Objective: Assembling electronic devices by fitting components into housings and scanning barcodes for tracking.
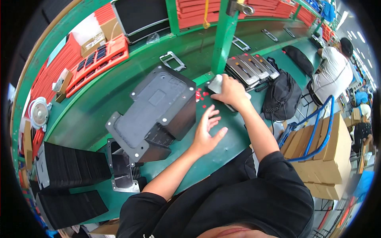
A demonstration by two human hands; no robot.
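Note:
My right hand (232, 92) curls over a pale, dark-sided object (216, 82) beside the green post; the palm hides most of it, so its kind cannot be made out. Below and left of it, my left hand (206, 134) is open, fingers spread, holding nothing. That hand is nearest a tall stack of black shaped plates (152, 105) with a grey-black top plate. Small red pieces (204, 94) lie scattered on the green bench (216, 146) between this stack and my right hand. Several metal-edged panels (248, 68) lie in a row beyond my right hand.
A black bag (282, 95) sits at the bench's right edge, by a blue-railed cart (317, 131) of cardboard boxes (321, 150). Black plate stacks (73, 164) and a metal frame (124, 174) stand at left. The green post (223, 43) rises beyond. A seated person (333, 69) is at far right.

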